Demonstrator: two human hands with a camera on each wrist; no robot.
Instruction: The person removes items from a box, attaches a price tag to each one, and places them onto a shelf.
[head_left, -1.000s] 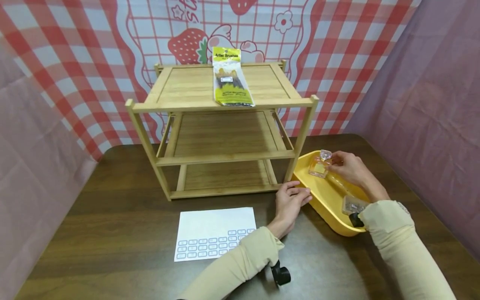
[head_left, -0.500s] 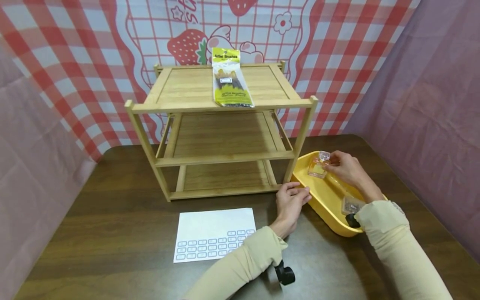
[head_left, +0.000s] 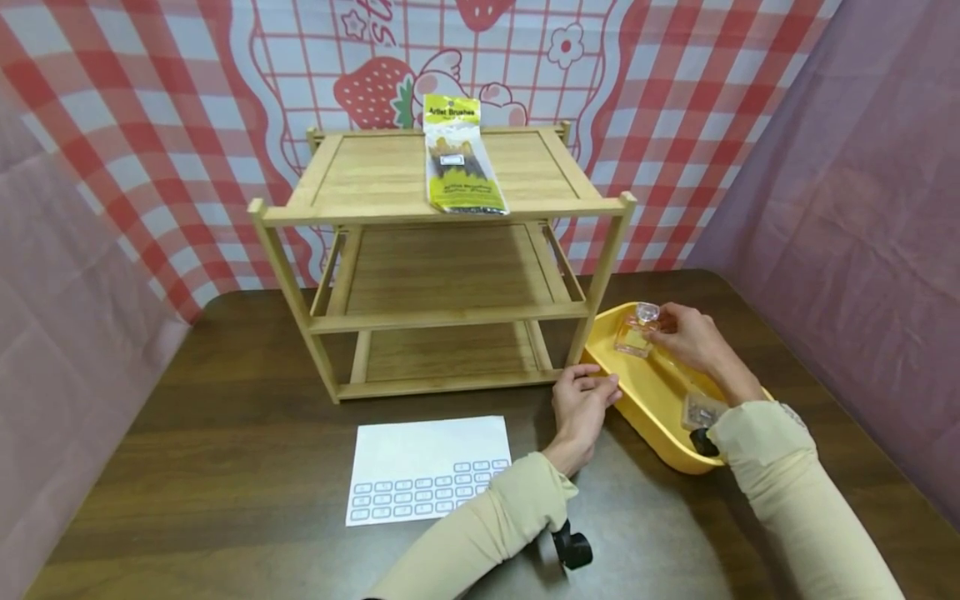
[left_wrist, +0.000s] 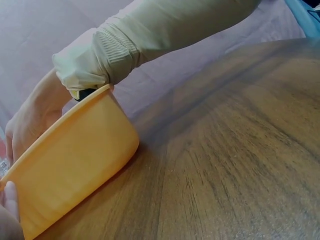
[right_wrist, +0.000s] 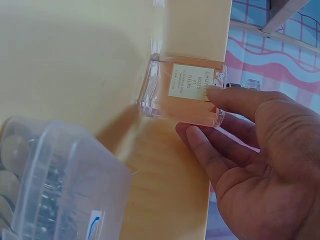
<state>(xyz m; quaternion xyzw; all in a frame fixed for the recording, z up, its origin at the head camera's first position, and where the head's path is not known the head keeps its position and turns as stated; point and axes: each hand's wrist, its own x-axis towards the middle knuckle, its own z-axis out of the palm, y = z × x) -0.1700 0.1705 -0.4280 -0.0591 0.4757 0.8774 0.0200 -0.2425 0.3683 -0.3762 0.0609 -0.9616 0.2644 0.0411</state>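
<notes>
Nearest, resting the left hand (head_left: 581, 412) against the side of the yellow tub (head_left: 651, 432), seemingly to steady it; cannot tell a grip on the rim from a light touch. Past the clear box (head_left: 701, 411) inside, pinching the perfume bottle (right_wrist: 185, 92) between thumb and fingers of the right hand (head_left: 692, 337), at the tub's far end. Probably at the step of taking hold; best to keep the pinch firm and lift clear of the rim. Farther back, atop the wooden rack (head_left: 450, 318): a packet of artist brushes (head_left: 463, 171).

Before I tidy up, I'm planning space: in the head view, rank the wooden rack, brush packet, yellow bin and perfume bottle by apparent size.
1. Wooden rack
2. Yellow bin
3. Brush packet
4. Perfume bottle
</notes>
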